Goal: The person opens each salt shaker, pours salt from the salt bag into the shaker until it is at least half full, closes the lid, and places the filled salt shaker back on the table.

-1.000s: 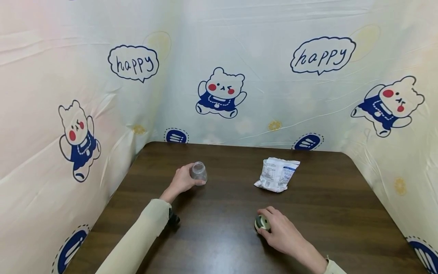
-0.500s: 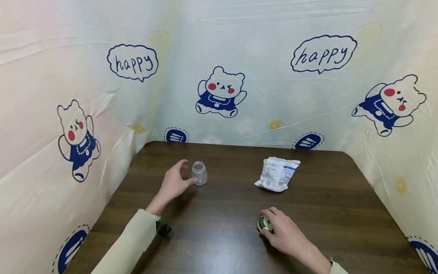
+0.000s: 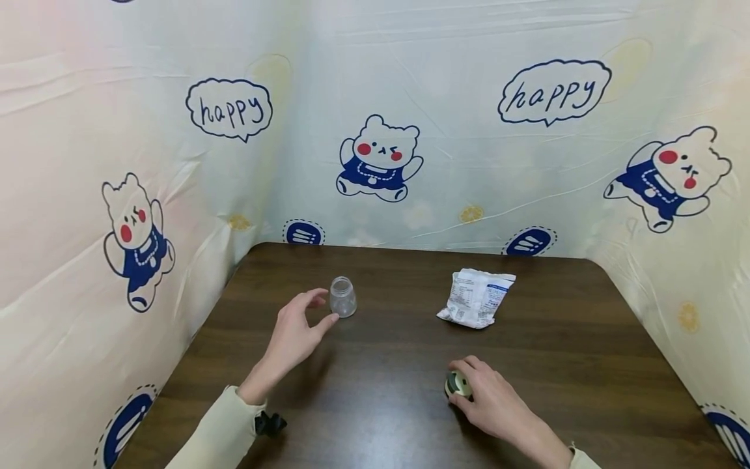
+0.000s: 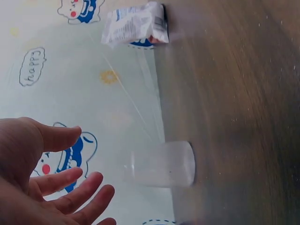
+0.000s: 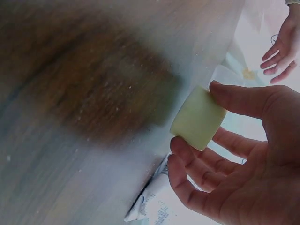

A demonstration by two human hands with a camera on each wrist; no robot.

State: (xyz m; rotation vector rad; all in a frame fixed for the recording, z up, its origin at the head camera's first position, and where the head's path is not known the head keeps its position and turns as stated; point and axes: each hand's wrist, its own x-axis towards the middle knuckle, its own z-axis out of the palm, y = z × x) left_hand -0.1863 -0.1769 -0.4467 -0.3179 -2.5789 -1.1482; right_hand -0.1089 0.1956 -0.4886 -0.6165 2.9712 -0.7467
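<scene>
Head: jar (image 3: pixel 343 301) upright, mouth (image 3: pixel 341 283) up

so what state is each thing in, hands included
clear jar: upright, no lid on
green cylinder: pinched in the right hand
white packet: resting on the table, can't tell if sealed
left hand: near the jar, holding nothing

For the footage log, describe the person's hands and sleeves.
The left hand and right hand are bare, without gloves. The left sleeve is plain, pale cream-green, with a small black object at its cuff; only the end of a similar right sleeve shows.
</scene>
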